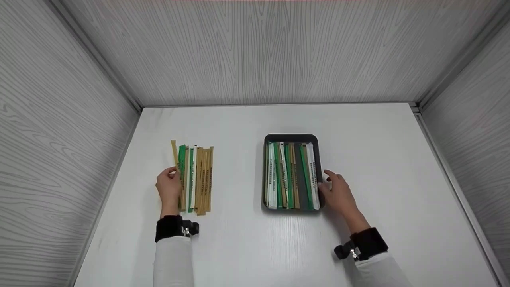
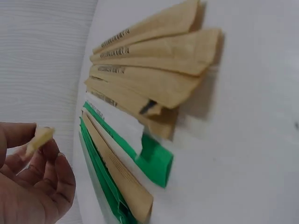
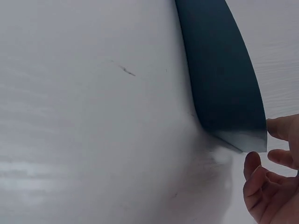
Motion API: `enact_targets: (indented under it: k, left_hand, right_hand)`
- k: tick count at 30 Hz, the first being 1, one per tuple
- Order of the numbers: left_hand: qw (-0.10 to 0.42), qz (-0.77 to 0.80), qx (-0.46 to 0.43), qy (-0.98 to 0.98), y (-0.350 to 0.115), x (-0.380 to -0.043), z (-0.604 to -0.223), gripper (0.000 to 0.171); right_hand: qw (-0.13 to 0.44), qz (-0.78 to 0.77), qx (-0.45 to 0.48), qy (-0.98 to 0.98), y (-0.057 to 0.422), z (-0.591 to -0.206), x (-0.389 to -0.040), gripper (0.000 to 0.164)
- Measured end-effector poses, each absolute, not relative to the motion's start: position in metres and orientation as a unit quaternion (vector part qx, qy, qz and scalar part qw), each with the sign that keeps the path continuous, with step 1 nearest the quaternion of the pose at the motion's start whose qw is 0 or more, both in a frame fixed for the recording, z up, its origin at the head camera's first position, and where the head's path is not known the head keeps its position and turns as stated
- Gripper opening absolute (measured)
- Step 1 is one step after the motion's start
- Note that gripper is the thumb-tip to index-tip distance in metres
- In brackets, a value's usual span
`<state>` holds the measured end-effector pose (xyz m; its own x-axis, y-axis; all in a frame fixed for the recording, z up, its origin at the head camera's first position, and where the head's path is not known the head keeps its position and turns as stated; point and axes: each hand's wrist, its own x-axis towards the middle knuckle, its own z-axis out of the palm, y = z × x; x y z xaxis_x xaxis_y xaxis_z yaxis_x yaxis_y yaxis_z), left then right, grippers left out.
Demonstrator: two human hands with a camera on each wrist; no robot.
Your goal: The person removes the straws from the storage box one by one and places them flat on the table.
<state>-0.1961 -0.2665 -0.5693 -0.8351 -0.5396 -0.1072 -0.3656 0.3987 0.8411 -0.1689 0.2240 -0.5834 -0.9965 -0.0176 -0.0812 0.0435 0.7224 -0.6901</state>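
My left hand (image 1: 169, 186) pinches a long, narrow brown paper sleeve (image 1: 174, 153) between thumb and fingers, its upper end standing out above the hand. Just right of it, a row of similar printed sleeves in green, white and brown (image 1: 204, 179) lies side by side on the table. In the left wrist view, the held sleeve (image 2: 41, 139) appears end-on. My right hand (image 1: 338, 193) is at the right side of a dark tray (image 1: 292, 211), thumb by the rim and fingers loosely bent. Inside the tray lie several white, green and brown sleeves (image 1: 272, 175).
The white table (image 1: 239, 247) is bounded by grey wood-grain panels at the back (image 1: 255, 52) and on both sides. A strip of bare tray floor (image 1: 302, 175) shows between the sleeves right of the tray's middle.
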Motion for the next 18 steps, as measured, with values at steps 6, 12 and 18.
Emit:
enact_targets:
  k: [6,12,18]
  left_hand:
    - [0.074,-0.420,0.276,-0.861,-0.278,-0.195,-0.578,0.032]
    - [0.059,-0.393,0.274,-0.876,-0.279,-0.198,-0.581,0.031]
    - [0.063,-0.366,0.267,-0.889,-0.277,-0.201,-0.583,0.028]
  right_hand:
    - [0.058,-0.385,0.005,0.921,0.227,-0.590,-0.170,0.051]
    - [0.070,-0.406,0.006,0.911,0.228,-0.592,-0.171,0.050]
    - [0.088,-0.442,0.006,0.893,0.229,-0.594,-0.171,0.051]
